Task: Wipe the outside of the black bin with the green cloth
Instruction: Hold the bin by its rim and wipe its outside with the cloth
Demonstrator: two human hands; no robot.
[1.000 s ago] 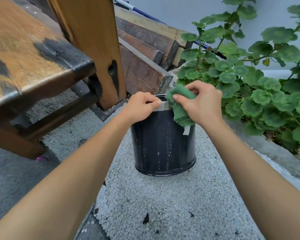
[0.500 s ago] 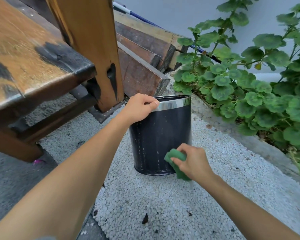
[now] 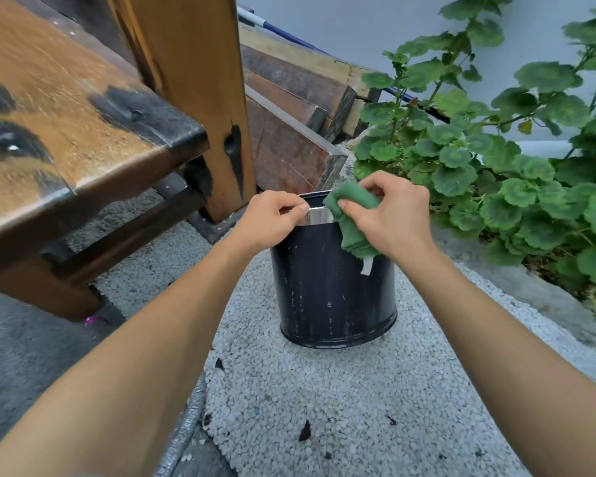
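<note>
Pale pebbled paving (image 3: pixel 324 407) runs under both forearms up to the black bin (image 3: pixel 331 297), which stands upright on it, below and between the two grips. At the rim, the left hand (image 3: pixel 272 218) pinches the silver band (image 3: pixel 319 215) to steady a shell that looks light and easy to tip, while the right hand (image 3: pixel 389 218) is clenched around the bunched green cloth (image 3: pixel 353 215) — soft and limp, its loose end and white tag hanging against the glossy, speckled wall. Beyond the grips stand stacked timber (image 3: pixel 289 149) and a leafy plant (image 3: pixel 496 166) — the rim seems the surest place to hold.
</note>
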